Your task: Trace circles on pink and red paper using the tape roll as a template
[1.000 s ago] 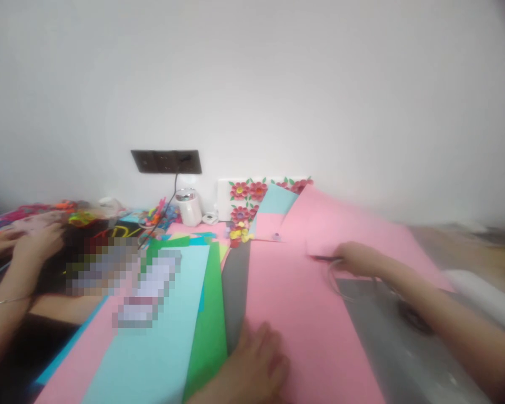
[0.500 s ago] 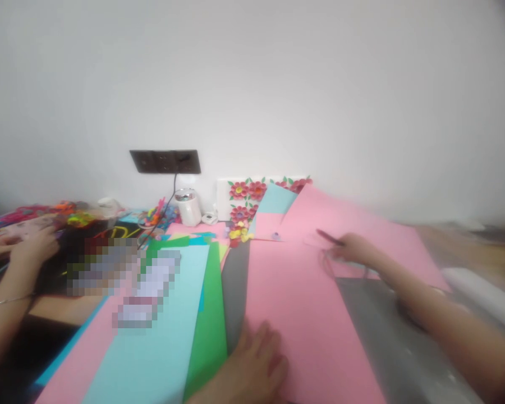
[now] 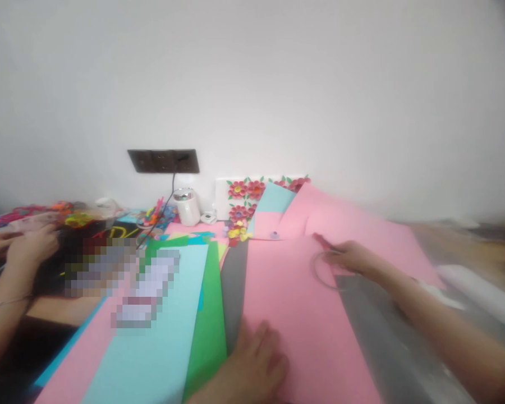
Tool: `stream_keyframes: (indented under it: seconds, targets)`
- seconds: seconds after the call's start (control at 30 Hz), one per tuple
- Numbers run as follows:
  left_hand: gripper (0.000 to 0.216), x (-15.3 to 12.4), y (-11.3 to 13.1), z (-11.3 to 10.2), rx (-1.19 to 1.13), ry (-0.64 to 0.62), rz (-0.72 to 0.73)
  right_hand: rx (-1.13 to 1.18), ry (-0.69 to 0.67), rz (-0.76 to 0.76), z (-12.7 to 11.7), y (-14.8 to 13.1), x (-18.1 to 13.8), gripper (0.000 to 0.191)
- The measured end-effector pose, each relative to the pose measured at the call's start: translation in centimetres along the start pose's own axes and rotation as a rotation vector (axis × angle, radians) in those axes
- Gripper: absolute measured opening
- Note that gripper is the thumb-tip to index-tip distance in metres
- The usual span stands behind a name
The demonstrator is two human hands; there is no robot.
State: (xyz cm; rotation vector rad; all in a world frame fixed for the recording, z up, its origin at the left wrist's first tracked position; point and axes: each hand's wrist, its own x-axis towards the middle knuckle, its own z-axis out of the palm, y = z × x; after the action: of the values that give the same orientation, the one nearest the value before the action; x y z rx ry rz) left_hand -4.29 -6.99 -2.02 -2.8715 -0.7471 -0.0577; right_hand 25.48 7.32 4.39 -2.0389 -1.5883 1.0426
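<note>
A long pink paper sheet [image 3: 303, 314] lies on the grey mat [image 3: 234, 280] before me. My left hand [image 3: 256, 359] rests on its near left part, fingers spread and holding nothing. At the sheet's far right edge, my right hand [image 3: 349, 257] is closed on a slim dark red tool [image 3: 323, 242], which points to the far left; blur hides its exact kind. A thin grey loop [image 3: 317, 275] hangs beneath those fingers, over the paper. Behind stands a second pink sheet [image 3: 353, 216], beside a light blue piece [image 3: 275, 197].
Left lie a green sheet [image 3: 210, 314], a light blue sheet [image 3: 151, 359] and a pixelated phone-like object [image 3: 149, 292]. Red paper flowers [image 3: 238, 212] decorate a white board at the wall, near a white jar [image 3: 188, 210]. Another person's hands [image 3: 33, 244] work at far left.
My right hand has moved slightly nearer and turned with the red tool, and the grey loop now hangs more plainly. The left hand has stayed on the pink sheet.
</note>
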Motion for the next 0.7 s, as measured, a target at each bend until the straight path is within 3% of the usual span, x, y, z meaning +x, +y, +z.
stream_keyframes:
  seconds: [0.13,0.27,0.43,0.57,0.63,0.7]
  targets:
    - [0.049,-0.2,-0.1,0.4,-0.045,0.009,-0.038,0.094,0.038,-0.07,-0.4,-1.3,-1.1,0.03]
    - [0.054,-0.3,-0.2,0.8,-0.071,-0.016,-0.051,0.396,-0.105,-0.185,-0.8,-1.6,-1.6,0.042]
    - [0.054,-0.4,-0.1,1.1,-0.099,-0.022,-0.053,0.586,-0.202,-0.18,-1.0,-1.4,-1.5,0.057]
    - [0.055,-0.6,-0.1,1.2,-0.121,0.0,-0.055,0.624,-0.232,-0.156,-1.2,-1.0,-1.6,0.055]
    - [0.055,-0.7,-0.1,1.2,-0.13,0.005,-0.053,0.607,-0.189,-0.139,-1.6,-0.7,-1.8,0.05]
    - [0.054,-0.7,-0.1,1.2,-0.133,-0.002,-0.046,0.543,-0.06,-0.163,-2.2,-0.6,-2.0,0.045]
